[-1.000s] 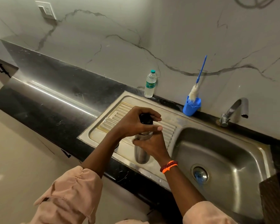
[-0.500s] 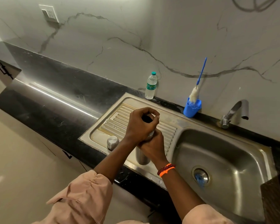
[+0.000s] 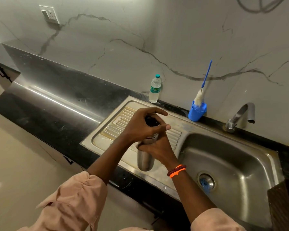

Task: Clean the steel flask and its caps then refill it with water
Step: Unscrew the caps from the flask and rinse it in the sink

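A: Steel flask (image 3: 145, 161) first. How does it look?

B: Brushed steel, cylindrical, standing upright on the drainboard of the sink (image 3: 232, 157), near the front rim. A black cap (image 3: 150, 121) sits at its top. Only the lower body and a strip of the neck show; both hands cover the rest.

A: And the fingers?

B: The left hand (image 3: 141, 126) comes in from seven o'clock and its fingers curl over the black cap, the index finger and thumb stretched out toward three o'clock. The right hand (image 3: 158, 150) comes from five o'clock and its fingers wrap tightly round the flask's upper body, just below the left hand. Neither is spread wide.

A: What else is there? Give me counts.

B: One flask, one black cap. A sliver of something steel peeks out at nine o'clock of the flask, behind the left forearm; I cannot tell what it is. At twelve o'clock, against the wall, stands one plastic water bottle (image 3: 154, 88). At two o'clock, one blue cup (image 3: 197, 112) holds one bottle brush (image 3: 199, 97). One tap (image 3: 240, 116) stands farther right. The dark surface (image 3: 57, 114) runs off toward ten o'clock. Two bracelets (image 3: 176, 170) on the right wrist.
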